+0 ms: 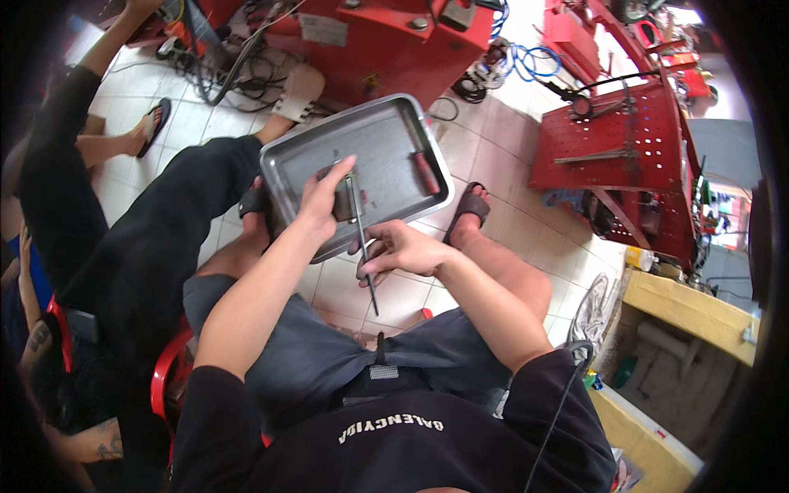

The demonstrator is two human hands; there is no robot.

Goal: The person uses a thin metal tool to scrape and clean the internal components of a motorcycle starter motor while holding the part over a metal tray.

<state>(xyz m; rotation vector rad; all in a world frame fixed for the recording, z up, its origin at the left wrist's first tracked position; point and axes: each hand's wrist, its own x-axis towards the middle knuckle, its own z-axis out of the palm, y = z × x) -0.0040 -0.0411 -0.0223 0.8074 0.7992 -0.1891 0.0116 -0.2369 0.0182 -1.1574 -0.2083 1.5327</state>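
Observation:
My left hand (322,195) is closed over the near part of a grey metal tray, its thumb stretched forward. It grips a small metal part, mostly hidden by the fingers, at the far end of a long thin metal rod (362,226). Around the lower half of that rod the fingers of my right hand (403,249) are curled, and its dark tip points back toward my lap. Inside the metal tray (275,172) lies a red-handled tool (425,172), by the right wall. Some small dark bits on the tray floor are too small to name.
A red machine base (386,62) stands beyond the tray, with cables (238,78) on the tiled floor. To the right is a red perforated metal stand (612,135) bearing thin rods. Another person in black trousers (156,214) sits close on my left, near a red chair (164,370).

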